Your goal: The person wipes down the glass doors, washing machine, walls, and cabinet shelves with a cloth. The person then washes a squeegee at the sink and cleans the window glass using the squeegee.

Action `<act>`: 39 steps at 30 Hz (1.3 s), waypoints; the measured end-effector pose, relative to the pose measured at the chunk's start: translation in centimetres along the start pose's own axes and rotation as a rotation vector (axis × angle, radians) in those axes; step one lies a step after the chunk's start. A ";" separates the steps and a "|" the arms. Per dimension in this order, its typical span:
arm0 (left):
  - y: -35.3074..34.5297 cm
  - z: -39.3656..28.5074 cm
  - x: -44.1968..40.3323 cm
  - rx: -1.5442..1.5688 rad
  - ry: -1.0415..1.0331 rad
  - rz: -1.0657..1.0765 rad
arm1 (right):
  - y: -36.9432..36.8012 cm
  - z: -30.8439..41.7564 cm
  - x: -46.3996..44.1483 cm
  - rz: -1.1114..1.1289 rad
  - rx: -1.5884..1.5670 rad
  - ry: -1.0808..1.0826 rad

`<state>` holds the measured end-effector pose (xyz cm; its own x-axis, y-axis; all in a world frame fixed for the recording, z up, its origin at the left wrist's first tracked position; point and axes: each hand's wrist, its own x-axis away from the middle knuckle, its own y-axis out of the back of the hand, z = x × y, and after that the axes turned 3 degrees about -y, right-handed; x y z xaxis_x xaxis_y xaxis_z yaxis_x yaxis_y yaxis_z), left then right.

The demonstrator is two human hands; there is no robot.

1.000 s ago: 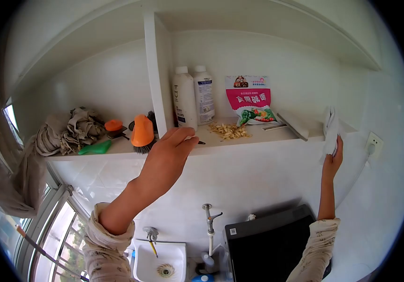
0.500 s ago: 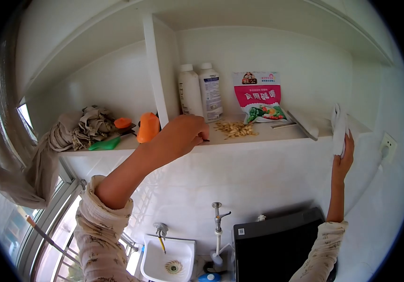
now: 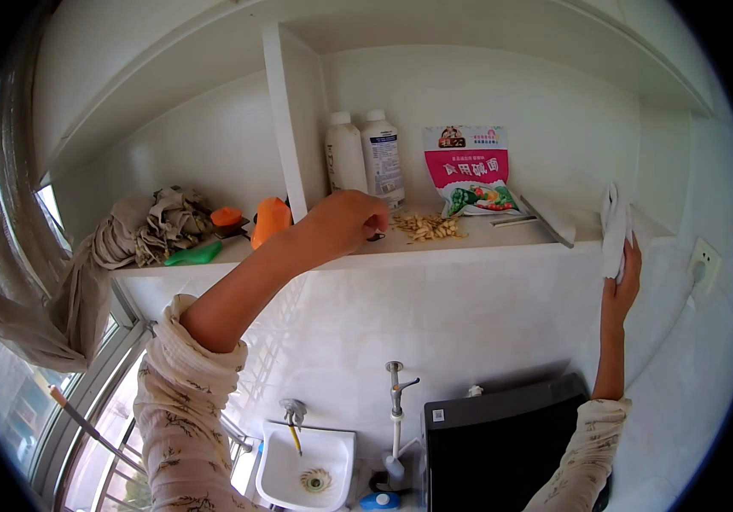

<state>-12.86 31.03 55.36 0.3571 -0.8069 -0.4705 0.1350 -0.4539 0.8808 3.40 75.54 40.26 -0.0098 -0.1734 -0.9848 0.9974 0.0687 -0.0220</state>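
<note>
My left hand [image 3: 343,224] is over the front of the shelf, fingers curled into a pinch. A small dark object [image 3: 375,236] shows right at the fingertips, too small to name. Just right of it lies a loose pile of pale seeds [image 3: 424,227]. Behind the hand stand two white bottles [image 3: 383,162], and a pink-and-white bag [image 3: 467,171] leans upright behind the seeds. At the shelf's right end my right hand [image 3: 626,271] is closed around a folded white cloth [image 3: 614,235], which reaches up past the shelf edge.
A dustpan-like flat tool [image 3: 547,222] juts over the shelf edge [image 3: 486,253]. Left of the divider [image 3: 285,119] are orange-handled items [image 3: 271,220], a green piece [image 3: 194,253] and bunched cloth [image 3: 157,226]. Below are a sink [image 3: 285,469], a tap [image 3: 395,388] and a black appliance [image 3: 503,452].
My left hand has shifted slightly right and up along the shelf, the small dark object staying by its fingertips. My right hand keeps the cloth in nearly the same place.
</note>
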 end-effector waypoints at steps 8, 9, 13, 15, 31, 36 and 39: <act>0.8 0.2 0.1 -0.301 -0.010 -0.036 | -0.1 0.2 0.2 -0.006 -0.010 -0.032; 0.9 -0.1 0.3 -0.390 -0.007 -0.043 | 0.0 0.2 0.2 -0.003 -0.012 -0.030; 1.9 -1.1 0.8 -0.567 -0.006 0.100 | -0.1 -0.3 0.3 -0.005 0.025 -0.002; 2.2 -0.7 1.2 -0.478 -0.036 0.106 | -0.2 -0.5 0.2 -0.007 0.026 0.021; 0.8 -3.5 0.8 -1.088 0.126 0.372 | -0.2 0.3 0.3 0.002 -0.003 -0.028; -0.8 -5.1 -1.3 -0.611 -0.214 -0.173 | 0.3 1.6 -0.4 -0.010 0.025 -0.045; -3.3 -8.9 -4.3 -0.220 -0.371 -0.264 | 0.5 2.1 -0.5 0.000 0.039 -0.066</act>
<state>-6.63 39.36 54.94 -0.0626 -0.7734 -0.6309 0.3822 -0.6025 0.7007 4.05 73.59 41.08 -0.0063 -0.2379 -0.9713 0.9994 0.0307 -0.0140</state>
